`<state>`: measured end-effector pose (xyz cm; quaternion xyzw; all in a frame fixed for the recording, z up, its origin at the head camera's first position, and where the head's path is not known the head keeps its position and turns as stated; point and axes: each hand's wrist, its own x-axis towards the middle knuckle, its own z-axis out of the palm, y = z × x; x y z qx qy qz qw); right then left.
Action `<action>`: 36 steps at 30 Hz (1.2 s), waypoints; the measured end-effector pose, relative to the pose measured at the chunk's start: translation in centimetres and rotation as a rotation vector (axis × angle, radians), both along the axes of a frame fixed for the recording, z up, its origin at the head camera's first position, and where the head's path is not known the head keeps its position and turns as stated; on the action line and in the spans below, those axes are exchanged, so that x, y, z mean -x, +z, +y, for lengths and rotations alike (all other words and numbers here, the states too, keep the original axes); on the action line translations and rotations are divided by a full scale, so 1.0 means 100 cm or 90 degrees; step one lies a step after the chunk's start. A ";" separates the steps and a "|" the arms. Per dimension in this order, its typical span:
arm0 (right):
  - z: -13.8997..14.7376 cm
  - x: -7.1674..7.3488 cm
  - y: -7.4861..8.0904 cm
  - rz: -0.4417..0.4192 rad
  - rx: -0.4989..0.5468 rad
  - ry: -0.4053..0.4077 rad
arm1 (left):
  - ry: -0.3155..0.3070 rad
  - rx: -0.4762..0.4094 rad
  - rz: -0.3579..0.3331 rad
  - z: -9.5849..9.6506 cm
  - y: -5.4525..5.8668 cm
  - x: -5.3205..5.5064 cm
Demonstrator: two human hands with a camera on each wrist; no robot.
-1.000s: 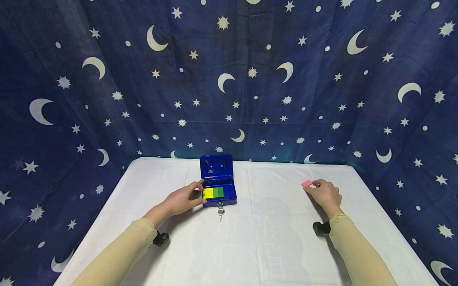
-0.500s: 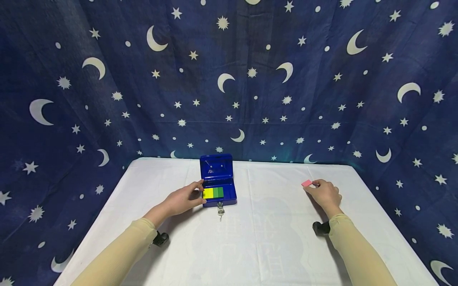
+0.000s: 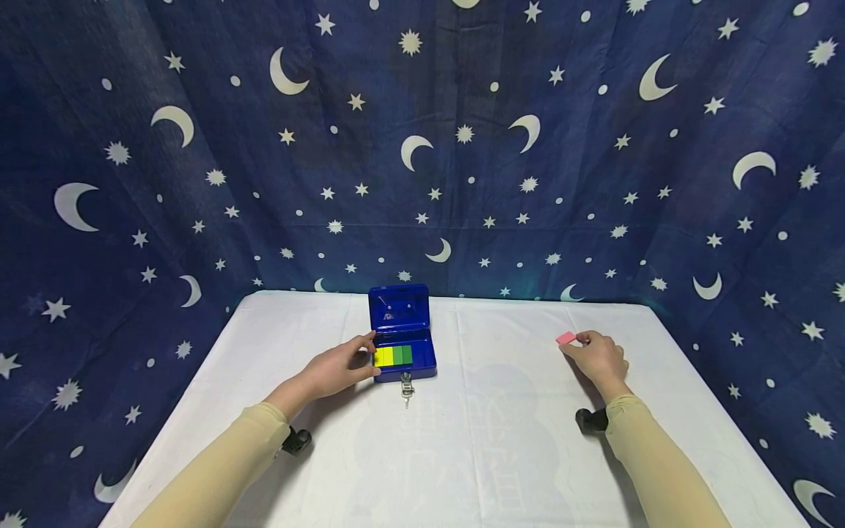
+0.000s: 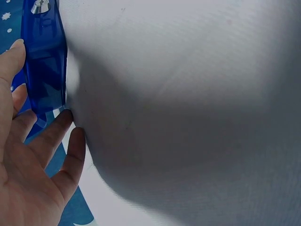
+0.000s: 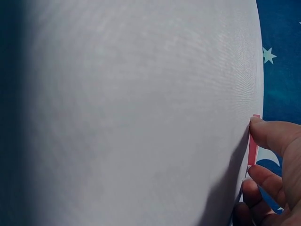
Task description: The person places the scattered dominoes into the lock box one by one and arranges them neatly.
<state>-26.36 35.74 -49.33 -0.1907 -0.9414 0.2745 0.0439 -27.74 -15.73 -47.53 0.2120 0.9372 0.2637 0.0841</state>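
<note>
A blue metal cash box stands on the table with its lid raised. Side by side in its left part lie several yellow and green blocks. My left hand holds the box's left end, thumb at the front corner and fingers towards the back. The left wrist view shows the box's end wall against the spread fingers. Far to the right, my right hand pinches a pink block between thumb and fingers, at the tabletop. In the right wrist view the block appears edge-on.
A key hangs from the lock at the front of the box. White cloth covers the table. A dark blue curtain with moons and stars surrounds its back and sides. Black wrist cameras sit below both wrists.
</note>
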 end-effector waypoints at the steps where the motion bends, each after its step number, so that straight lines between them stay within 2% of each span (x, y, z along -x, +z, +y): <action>1: 0.000 0.000 0.000 0.000 0.001 0.001 | -0.001 0.000 -0.001 0.000 0.000 0.000; 36: -0.002 0.000 0.001 0.002 -0.006 -0.002 | 0.004 0.007 -0.006 0.000 0.000 0.000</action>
